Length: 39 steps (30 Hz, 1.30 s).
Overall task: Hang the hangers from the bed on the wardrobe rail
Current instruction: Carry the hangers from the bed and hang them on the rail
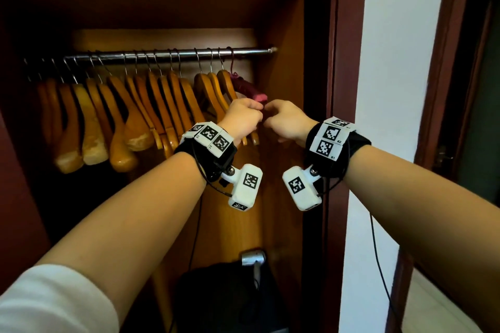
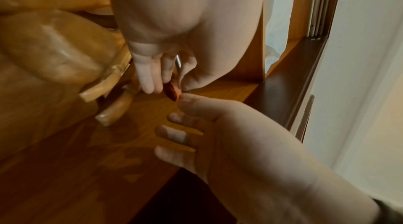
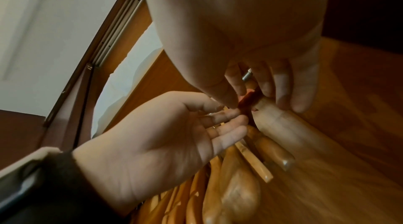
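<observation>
Head view: found red hanger hooked at right end of rail, just beside wooden hangers. Looks padded, so probably light, soft, grippy; better held at hook neck. Pinched at lower tip by left hand and right hand alike. Close by, wardrobe side panel; beyond, white wall.

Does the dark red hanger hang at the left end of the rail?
No, the dark red hanger hangs at the right end of the rail, to the right of all the wooden hangers.

Bare rail end beside packed hangers
</observation>
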Motion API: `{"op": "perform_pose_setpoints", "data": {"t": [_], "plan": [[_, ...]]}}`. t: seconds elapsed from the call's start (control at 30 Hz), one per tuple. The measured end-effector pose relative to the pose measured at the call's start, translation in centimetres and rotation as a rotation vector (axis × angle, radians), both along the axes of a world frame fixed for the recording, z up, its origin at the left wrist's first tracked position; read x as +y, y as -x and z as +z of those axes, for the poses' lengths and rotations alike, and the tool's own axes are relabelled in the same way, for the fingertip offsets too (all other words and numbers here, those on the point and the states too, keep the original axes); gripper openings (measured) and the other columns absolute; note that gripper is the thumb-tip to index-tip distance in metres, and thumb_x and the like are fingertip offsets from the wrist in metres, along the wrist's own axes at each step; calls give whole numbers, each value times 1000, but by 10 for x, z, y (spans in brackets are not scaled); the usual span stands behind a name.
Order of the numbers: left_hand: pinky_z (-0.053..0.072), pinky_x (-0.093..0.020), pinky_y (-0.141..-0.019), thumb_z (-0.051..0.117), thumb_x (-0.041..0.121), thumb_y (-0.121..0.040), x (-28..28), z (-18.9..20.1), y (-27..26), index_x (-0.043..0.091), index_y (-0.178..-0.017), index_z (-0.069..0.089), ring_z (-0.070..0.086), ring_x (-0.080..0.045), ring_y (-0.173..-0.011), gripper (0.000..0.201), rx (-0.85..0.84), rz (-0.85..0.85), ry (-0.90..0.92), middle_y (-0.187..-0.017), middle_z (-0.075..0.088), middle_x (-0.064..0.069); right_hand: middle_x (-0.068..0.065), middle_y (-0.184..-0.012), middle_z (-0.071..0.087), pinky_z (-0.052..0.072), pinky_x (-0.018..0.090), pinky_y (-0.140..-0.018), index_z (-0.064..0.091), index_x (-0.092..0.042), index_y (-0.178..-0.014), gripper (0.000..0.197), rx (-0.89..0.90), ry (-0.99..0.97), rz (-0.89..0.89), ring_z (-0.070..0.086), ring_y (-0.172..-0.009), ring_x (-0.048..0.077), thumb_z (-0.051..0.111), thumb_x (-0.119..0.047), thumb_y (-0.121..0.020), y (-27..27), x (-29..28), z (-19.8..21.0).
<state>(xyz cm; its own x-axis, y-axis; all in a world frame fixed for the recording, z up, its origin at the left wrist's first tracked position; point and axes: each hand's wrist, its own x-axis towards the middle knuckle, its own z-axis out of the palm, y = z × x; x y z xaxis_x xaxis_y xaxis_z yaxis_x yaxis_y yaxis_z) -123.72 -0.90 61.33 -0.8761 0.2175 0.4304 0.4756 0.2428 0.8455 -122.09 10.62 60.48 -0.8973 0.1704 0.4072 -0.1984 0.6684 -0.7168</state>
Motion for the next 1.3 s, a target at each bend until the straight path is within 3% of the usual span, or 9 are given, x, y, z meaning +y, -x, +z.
{"op": "perform_pose_setpoints", "data": {"t": [0.27,0.4,0.5,0.6,0.7,0.87,1.03,1.17,1.3], "plan": [[55,-39,-87,48,-2,-89,18,-38,-54,13,-118,62,63,-25,-107,35,-78,-5,67,-110,63,-10,9,-101,63,62,43,-67,52,-19,-131,47,-48,133,50,66,-94,26,61,-15,-84,-53,23,-43],[55,-42,-88,47,-1,-89,38,-64,-71,17,-113,62,63,-26,-107,34,-129,-67,91,-105,63,-7,14,-109,65,62,47,-72,51,-15,-133,48,-85,204,21,66,-94,26,61,-13,-86,-80,41,-70],[54,-40,-84,46,0,-90,56,-82,-81,19,-110,61,65,-22,-95,31,-162,-133,98,-99,64,-4,19,-102,67,61,47,-70,51,-11,-132,46,-113,262,-8,67,-84,29,60,-10,-87,-100,56,-87],[53,-37,-80,46,-1,-90,73,-97,-89,17,-109,62,63,-15,-81,31,-191,-218,99,-96,64,-3,13,-85,61,56,41,-63,52,-10,-128,41,-127,333,-83,61,-71,24,61,-8,-88,-124,69,-104],[52,-33,-71,49,-1,-85,85,-105,-95,16,-104,64,62,-18,-83,30,-175,-249,82,-91,63,-2,12,-82,56,48,31,-55,53,-7,-127,38,-137,414,-172,55,-68,22,56,-2,-89,-150,79,-116],[55,-39,-86,54,10,-77,91,-111,-106,28,-97,63,58,-18,-104,28,-91,-290,64,-122,54,-6,12,-99,64,57,32,-62,53,-9,-130,39,-160,435,-318,65,-76,21,55,-4,-91,-181,84,-123],[52,-35,-71,50,0,-82,92,-118,-130,16,-102,62,56,-14,-84,28,-125,-535,100,-111,56,-6,10,-91,64,59,36,-66,53,-8,-129,39,-129,462,-468,67,-76,21,55,-3,-91,-209,71,-125],[49,-34,-71,49,0,-83,97,-135,-150,16,-99,62,55,-17,-85,26,-216,-697,154,-95,57,-4,9,-85,64,60,44,-72,54,-9,-127,37,-112,474,-621,65,-70,21,56,-3,-91,-248,56,-138],[49,-33,-69,47,1,-84,109,-152,-184,19,-97,61,55,-16,-79,26,-268,-854,209,-82,56,-1,12,-85,60,56,33,-59,54,-11,-124,33,-87,516,-764,61,-69,22,56,-2,-92,-298,47,-156]]}}
